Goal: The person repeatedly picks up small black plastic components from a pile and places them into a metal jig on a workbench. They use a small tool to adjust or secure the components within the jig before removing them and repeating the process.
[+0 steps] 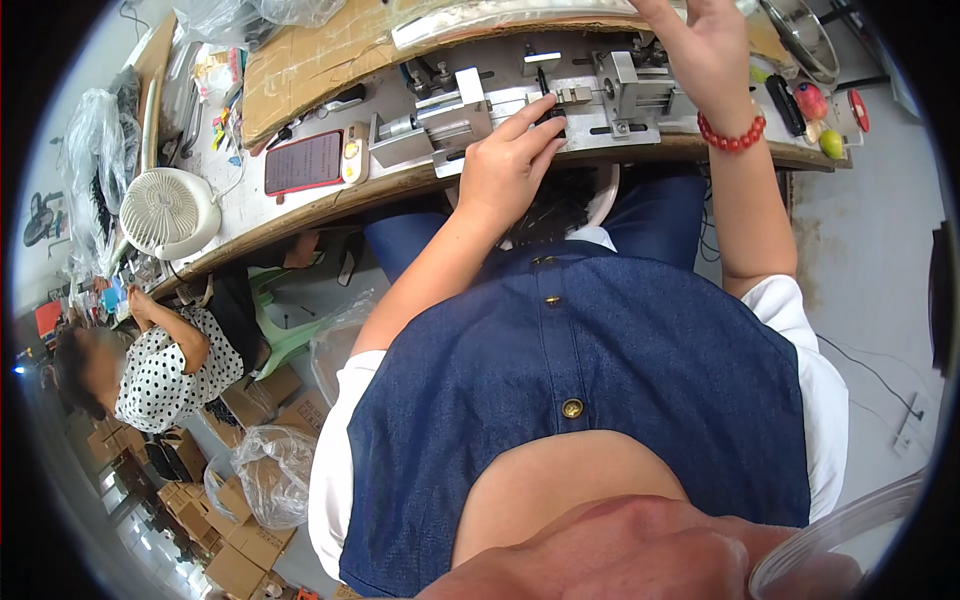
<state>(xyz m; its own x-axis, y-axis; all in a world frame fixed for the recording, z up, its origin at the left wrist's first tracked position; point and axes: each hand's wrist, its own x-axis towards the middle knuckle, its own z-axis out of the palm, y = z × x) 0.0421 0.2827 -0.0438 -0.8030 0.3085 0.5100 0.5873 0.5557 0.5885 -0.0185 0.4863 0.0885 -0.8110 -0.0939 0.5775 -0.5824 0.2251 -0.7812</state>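
My left hand is at the middle of a metal clamping fixture on the bench. Its fingers close on a slim black pen-like piece, which stands up at the fixture's centre beside a small metal block. The fingertips partly cover the piece's lower end. My right hand, with a red bead bracelet at the wrist, is raised over the fixture's right end. Its visible fingers are stretched apart; the tips run past the top edge of the picture, and nothing shows in them.
Left of the fixture lie a red-edged phone and a round white fan. Cardboard covers the bench's back. A black object and small coloured items lie at the right end. Another person sits at left.
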